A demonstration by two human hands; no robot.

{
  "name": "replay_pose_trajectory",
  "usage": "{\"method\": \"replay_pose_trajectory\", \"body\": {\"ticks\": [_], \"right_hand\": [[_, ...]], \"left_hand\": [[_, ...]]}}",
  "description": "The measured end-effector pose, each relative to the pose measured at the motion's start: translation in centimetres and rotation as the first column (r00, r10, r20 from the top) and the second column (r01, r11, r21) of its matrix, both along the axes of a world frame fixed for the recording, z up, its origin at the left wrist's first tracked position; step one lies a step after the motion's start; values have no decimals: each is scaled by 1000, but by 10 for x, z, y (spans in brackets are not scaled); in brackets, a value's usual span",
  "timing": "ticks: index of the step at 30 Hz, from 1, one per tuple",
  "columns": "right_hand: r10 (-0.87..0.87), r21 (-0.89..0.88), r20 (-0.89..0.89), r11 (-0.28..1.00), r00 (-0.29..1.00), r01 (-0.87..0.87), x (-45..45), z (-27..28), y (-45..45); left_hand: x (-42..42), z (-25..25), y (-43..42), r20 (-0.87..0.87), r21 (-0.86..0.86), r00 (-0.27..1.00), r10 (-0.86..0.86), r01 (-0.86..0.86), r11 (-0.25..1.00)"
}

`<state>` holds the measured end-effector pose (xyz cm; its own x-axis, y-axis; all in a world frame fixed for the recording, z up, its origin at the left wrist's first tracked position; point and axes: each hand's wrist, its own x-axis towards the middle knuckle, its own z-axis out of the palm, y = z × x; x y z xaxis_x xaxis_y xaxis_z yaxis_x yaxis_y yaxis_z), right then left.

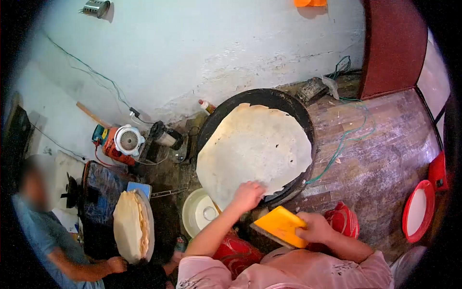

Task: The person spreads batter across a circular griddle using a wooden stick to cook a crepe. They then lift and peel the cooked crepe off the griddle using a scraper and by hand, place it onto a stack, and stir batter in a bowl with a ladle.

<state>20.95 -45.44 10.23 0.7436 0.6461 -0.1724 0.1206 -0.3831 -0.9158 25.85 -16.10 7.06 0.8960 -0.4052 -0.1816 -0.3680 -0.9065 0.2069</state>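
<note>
A large thin sheet of flatbread lies on a round black griddle, its lower left part reaching over the rim. My left hand is at the near edge of the flatbread, fingers bent against it; whether they pinch the edge is hard to make out. In my right hand is a flat yellow scraper, its dark edge pointing to the lower left. The scraper is close to the griddle's near rim and apart from the bread.
At the left sits a person, a hand beside a stack of folded flatbreads. A pale basin stands left of my left arm. An orange blower is near the wall. Green cable and a red-rimmed tray lie right.
</note>
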Motion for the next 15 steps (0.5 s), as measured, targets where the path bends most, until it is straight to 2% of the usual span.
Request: {"method": "replay_pose_trajectory", "body": {"ticks": [2, 3, 5, 6, 7, 8, 9, 11, 12, 13, 14, 15], "right_hand": [[-8, -72, 60, 997, 998, 13, 3, -13, -5], [-135, 124, -41, 982, 990, 139, 2, -30, -7], [-281, 436, -352, 795, 893, 422, -3, -34, -6], [-281, 519, -532, 636, 799, 570, 1, -22, -1], [-240, 476, -698, 550, 675, 687, 5, 2, -3], [-122, 521, -761, 471, 637, 712, 10, 6, -3], [-99, 519, -764, 492, 638, 698, 13, 6, -6], [-77, 513, -768, 522, 636, 681, 12, 0, -12], [-104, 461, -765, 601, 635, 653, 12, -5, -14], [-133, 404, -759, 671, 637, 621, 10, -10, -15], [-136, 401, -757, 676, 639, 618, 8, -20, -17], [-248, 390, -580, 752, 776, 532, 4, -32, -18]], "left_hand": [[-21, 22, 16, -61, -17, 988, 145, -146, 989], [-30, 26, 23, -66, -18, 986, 151, -152, 988], [-54, 31, 37, -44, 66, 991, 128, -125, 990], [-58, 27, 51, -201, 57, 965, 166, -158, 986], [-65, 23, 62, -164, 91, 941, 294, -283, 955], [-71, 23, 69, -121, 120, 901, 417, -404, 907], [-77, 17, 80, -132, 115, 894, 428, -415, 903], [-89, -4, 102, 68, 300, 842, 536, -529, 793], [-94, -13, 107, 64, 295, 838, 541, -534, 792], [-98, -23, 110, 76, 319, 873, 481, -479, 818], [-102, -30, 111, 87, 343, 904, 418, -421, 840], [-106, -35, 108, 191, 333, 926, 325, -372, 866]]}}
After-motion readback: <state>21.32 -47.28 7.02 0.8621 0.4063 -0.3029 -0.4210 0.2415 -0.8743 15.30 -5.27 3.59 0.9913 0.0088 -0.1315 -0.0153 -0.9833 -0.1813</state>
